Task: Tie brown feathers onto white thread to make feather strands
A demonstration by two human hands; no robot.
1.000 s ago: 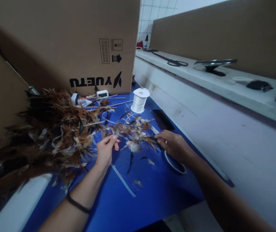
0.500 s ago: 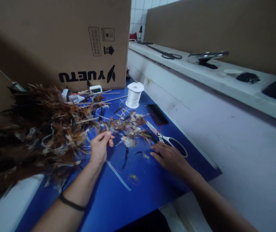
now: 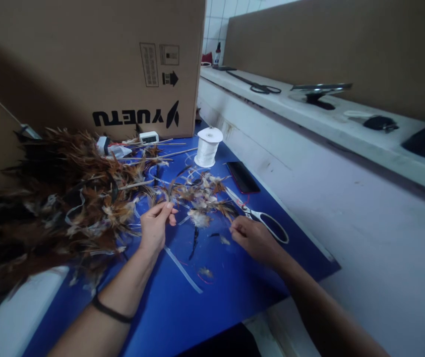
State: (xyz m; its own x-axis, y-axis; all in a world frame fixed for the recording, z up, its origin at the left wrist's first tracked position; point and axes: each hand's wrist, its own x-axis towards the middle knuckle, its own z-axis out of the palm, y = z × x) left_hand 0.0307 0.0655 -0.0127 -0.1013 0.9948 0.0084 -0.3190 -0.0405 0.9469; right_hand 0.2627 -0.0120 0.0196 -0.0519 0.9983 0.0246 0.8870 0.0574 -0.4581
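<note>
Centrally, loose feathers point(image 3: 201, 201): lay strewn over the blue table point(image 3: 230, 297), presumably for reach.
Left hand point(image 3: 154, 228): pinched a slim feather point(image 3: 170, 192), apparently steadying it.
Right hand point(image 3: 255, 238): curled beside scissors point(image 3: 250, 212); grasp, if any, could not be told.
Spool point(image 3: 208, 151): stood upright, probably against rolling.

Slender dark feather point(image 3: 170, 190), near upright, lower end pinched; loose brown, black and white fluffy feather clump point(image 3: 205, 199) beside it, on blue tabletop point(image 3: 234, 292)
</note>
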